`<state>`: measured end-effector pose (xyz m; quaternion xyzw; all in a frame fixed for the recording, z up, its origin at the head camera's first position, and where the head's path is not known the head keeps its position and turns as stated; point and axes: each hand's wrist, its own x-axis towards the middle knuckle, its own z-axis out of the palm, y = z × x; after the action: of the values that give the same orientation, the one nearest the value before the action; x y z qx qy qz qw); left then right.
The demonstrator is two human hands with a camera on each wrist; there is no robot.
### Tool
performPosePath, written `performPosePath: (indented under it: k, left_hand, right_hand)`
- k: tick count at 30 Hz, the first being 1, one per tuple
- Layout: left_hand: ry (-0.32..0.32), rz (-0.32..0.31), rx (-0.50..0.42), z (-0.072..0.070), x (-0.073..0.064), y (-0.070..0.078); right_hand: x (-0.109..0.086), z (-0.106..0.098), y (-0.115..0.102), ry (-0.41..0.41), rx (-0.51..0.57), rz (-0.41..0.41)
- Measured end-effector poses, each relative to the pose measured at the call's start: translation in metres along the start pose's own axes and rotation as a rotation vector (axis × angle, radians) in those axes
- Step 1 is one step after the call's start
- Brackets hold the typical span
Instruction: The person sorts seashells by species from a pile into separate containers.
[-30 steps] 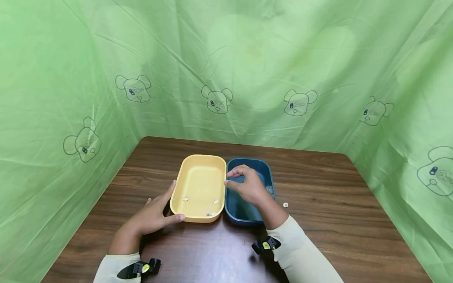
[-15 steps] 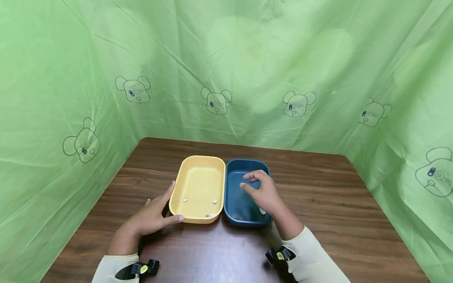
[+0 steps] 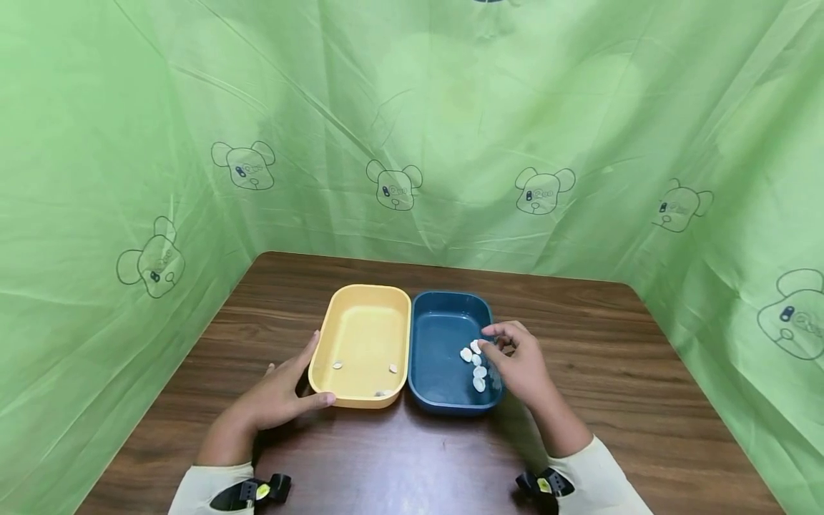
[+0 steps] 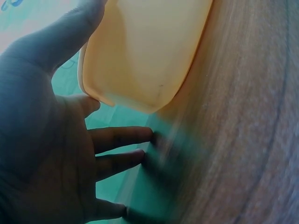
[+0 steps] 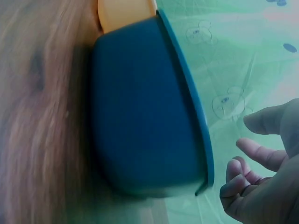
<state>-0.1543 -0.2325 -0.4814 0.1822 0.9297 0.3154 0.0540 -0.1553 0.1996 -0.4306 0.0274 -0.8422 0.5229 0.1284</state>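
My left hand (image 3: 280,393) rests against the near left corner of a yellow tray (image 3: 327,322). Its thumb lies along the near rim and its index finger touches the left side. In the left wrist view its other fingers stretch out, tips down by the table. My right hand (image 3: 521,361) hovers over the right rim of a blue tray (image 3: 438,365), thumb and index finger apart with nothing visible between them. Beneath its fingertips, several small white shell-like pieces (image 3: 479,372) lie in the blue tray. A few more pale pieces (image 3: 393,368) sit in the yellow tray.
Both trays stand side by side on a dark wood table (image 3: 579,322). A green curtain (image 3: 450,93) printed with bear heads encloses the back and sides. Each wrist wears a small black camera.
My right hand has moved right, from the rim between the trays to the blue tray's right edge, uncovering white pieces. My left hand stays on the yellow tray.
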Motion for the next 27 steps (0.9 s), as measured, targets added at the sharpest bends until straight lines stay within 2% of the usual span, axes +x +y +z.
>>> performPosePath:
  k: [11, 16, 23, 27]
  left_hand:
    - [0.004, 0.009, -0.005, -0.001, -0.002, 0.000]
    - [-0.001, 0.000, -0.010, -0.001, -0.003, 0.002]
    - [0.004, 0.006, -0.021, 0.001, -0.002, 0.002]
    - [0.001, 0.004, -0.017, 0.001, -0.001, 0.002]
  right_hand:
    - [-0.011, -0.021, 0.017, 0.050, 0.036, -0.040]
    - [-0.016, -0.030, 0.027, 0.059, 0.062, -0.020]
    - [-0.021, -0.042, 0.041, 0.116, 0.014, -0.007]
    - [-0.021, -0.044, 0.051, 0.123, 0.002, 0.022]
